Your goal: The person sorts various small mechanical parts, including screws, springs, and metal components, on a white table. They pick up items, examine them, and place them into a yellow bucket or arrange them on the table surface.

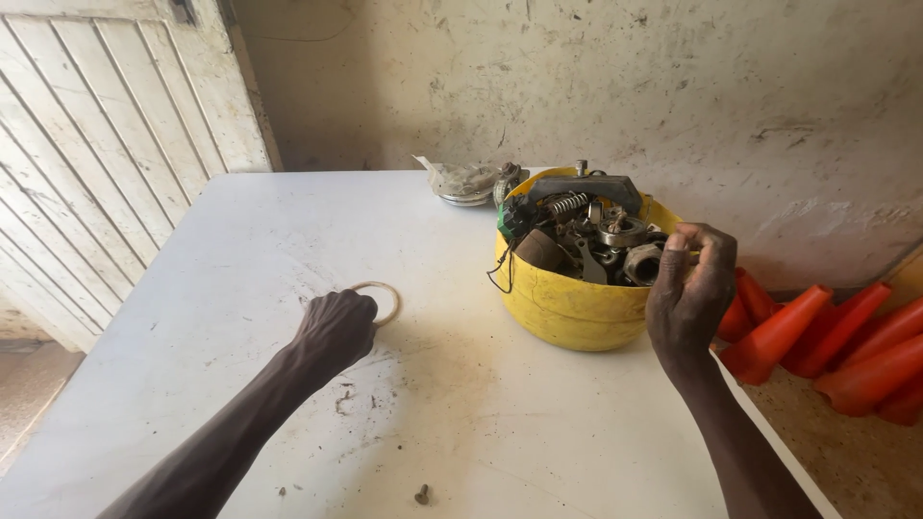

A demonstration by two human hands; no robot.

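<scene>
My left hand (pixel 334 329) rests on the white table (pixel 288 231) with its fingers closed on a thin tan ring (pixel 386 297) that lies flat on the surface. My right hand (pixel 690 288) hovers at the right rim of a yellow tub (pixel 567 308), fingers pinched together; whether a small part sits between them is hidden. The tub is heaped with metal engine parts (pixel 586 231): springs, a dark bracket, round housings.
Behind the tub lie a round metal cover (pixel 463 183) and a crumpled plastic scrap. A small screw (pixel 421 495) lies near the table's front edge. Orange cones (pixel 827 346) are stacked off the table's right side. A stained wall stands behind, a white slatted door (pixel 96 144) at left.
</scene>
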